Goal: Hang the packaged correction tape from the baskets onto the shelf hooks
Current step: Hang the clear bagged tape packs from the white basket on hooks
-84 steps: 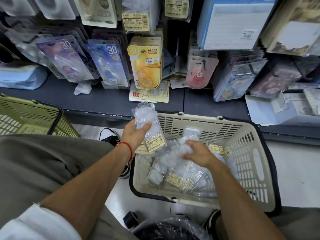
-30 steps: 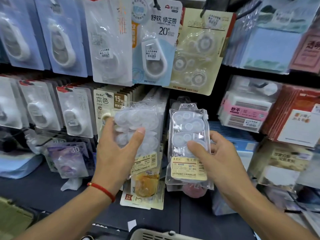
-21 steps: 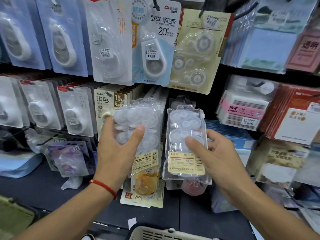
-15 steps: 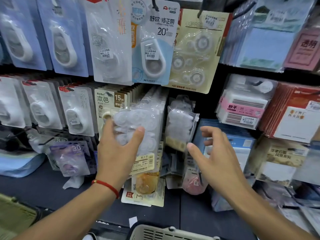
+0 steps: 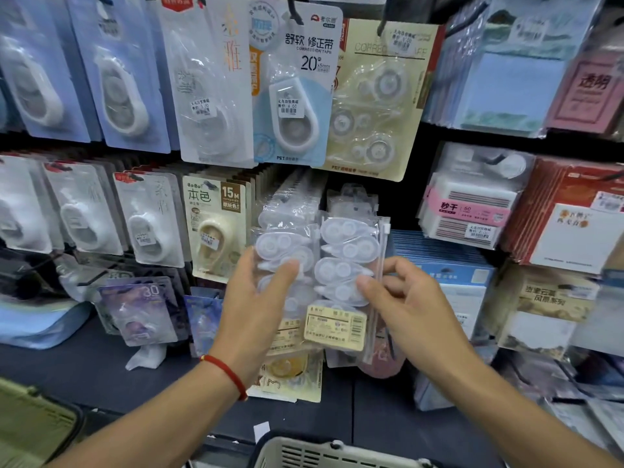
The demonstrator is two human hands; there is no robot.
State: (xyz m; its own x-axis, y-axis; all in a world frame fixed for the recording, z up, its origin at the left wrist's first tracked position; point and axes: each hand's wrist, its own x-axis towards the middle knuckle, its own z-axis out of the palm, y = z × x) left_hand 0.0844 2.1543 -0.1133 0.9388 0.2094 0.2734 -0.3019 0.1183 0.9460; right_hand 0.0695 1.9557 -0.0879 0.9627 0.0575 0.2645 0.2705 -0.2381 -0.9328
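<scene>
Up close, left hand [image 5: 251, 309] and right hand [image 5: 407, 307] pinch adjoining clear tape packs [image 5: 344, 275] at their outer edges.

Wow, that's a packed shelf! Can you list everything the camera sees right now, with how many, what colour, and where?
Clear correction tape packs: two at least, clear with yellow labels, held up at centre before the shelf.
Blue carded tapes: several, pale blue, hanging upper left.
20 m tape card: one in front, white and light blue, top centre.
Cream refill card: one in front, cream, right of it.
15M card: one row, beige, middle left.
Purple 30 pack: one, purple, lower left.
Sticky note packs: several, white with pink band, right.
Basket: one, cream, bottom edge.
Left hand: grips the left pack, red string at the wrist.
Right hand: fingers pinch the right pack.
</scene>
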